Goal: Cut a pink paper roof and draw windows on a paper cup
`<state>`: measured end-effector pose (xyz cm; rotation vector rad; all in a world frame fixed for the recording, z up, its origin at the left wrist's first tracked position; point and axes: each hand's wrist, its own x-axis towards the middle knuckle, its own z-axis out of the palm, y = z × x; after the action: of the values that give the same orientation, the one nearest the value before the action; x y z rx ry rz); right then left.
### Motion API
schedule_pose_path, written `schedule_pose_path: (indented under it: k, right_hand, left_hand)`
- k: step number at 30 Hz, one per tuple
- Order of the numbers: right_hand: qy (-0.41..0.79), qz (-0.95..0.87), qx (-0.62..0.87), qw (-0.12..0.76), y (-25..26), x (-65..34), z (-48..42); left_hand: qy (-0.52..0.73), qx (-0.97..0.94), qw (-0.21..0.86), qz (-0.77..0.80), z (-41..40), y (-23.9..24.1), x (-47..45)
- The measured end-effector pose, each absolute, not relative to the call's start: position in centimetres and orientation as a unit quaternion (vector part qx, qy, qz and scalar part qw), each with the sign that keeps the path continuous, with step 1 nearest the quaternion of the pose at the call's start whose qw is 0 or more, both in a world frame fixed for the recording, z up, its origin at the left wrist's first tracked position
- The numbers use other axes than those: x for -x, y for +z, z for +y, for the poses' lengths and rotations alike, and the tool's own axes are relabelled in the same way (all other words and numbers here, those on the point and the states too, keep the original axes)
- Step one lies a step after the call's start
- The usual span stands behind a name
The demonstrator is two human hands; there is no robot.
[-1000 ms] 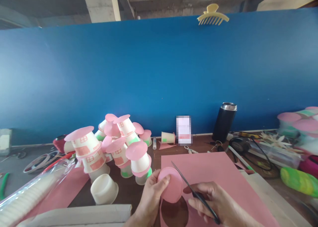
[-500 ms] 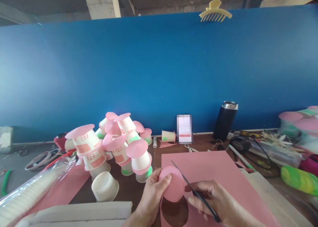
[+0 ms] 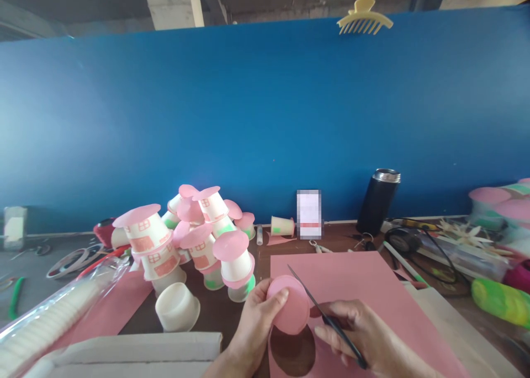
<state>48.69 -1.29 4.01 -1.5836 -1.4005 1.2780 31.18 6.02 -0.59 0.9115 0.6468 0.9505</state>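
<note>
My left hand [image 3: 261, 324] pinches a round pink paper disc [image 3: 291, 309], with the thumb flat on its face and the fingers behind. Black-handled scissors [image 3: 337, 329] are in my right hand [image 3: 359, 334], seen edge-on with the thin dark blades slanting up to the left. The blades lie along the disc's right edge; whether they touch it I cannot tell. Beneath both hands lies a large pink paper sheet [image 3: 385, 306] with a round hole near its left side, through which the dark tabletop shows.
To the left stand several white paper cups [image 3: 153, 240] stacked as little houses with pink roofs. A plain white cup [image 3: 176, 307] rests in front of them. A black flask [image 3: 378, 201] stands at the back right, near cables and a green-yellow bundle [image 3: 501, 301].
The whole view has shifted slightly. Both hands, the disc and the scissors keep almost the same position relative to one another.
</note>
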Motion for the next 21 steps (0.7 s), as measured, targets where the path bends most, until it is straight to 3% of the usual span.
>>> schedule_pose_path:
  k: [21]
  right_hand:
    - [0.481,-0.541,0.601,0.339,2.8,-48.9,-1.0]
  left_hand:
    - [0.484,-0.358,0.749,0.277,6.9,-1.6,-31.4]
